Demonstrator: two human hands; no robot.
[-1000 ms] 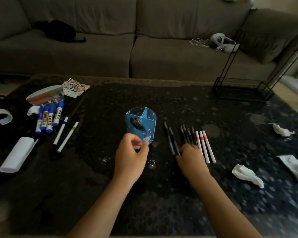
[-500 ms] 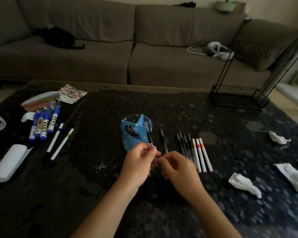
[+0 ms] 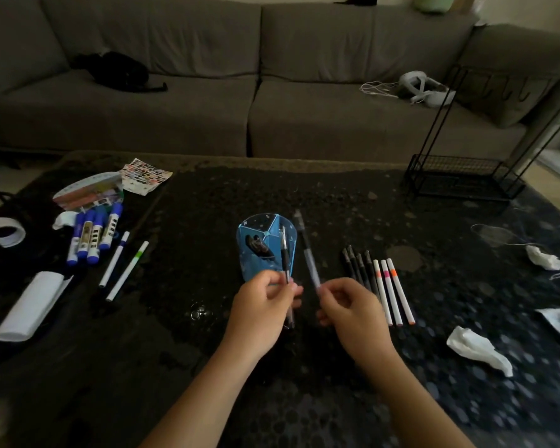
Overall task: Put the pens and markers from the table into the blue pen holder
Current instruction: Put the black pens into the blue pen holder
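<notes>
Left of the holder lie blue markers. Just in front of it, the left hand pinches one pen; the right hand pinches another. More pens lie right of the holder.

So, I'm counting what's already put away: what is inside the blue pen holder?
One dark object lies in the left compartment of the blue pen holder; too dim to identify. The other compartments' floors are hidden by its walls and the left hand's pen.

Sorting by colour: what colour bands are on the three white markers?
Orange, pink, orange on the white markers, head view.
</notes>
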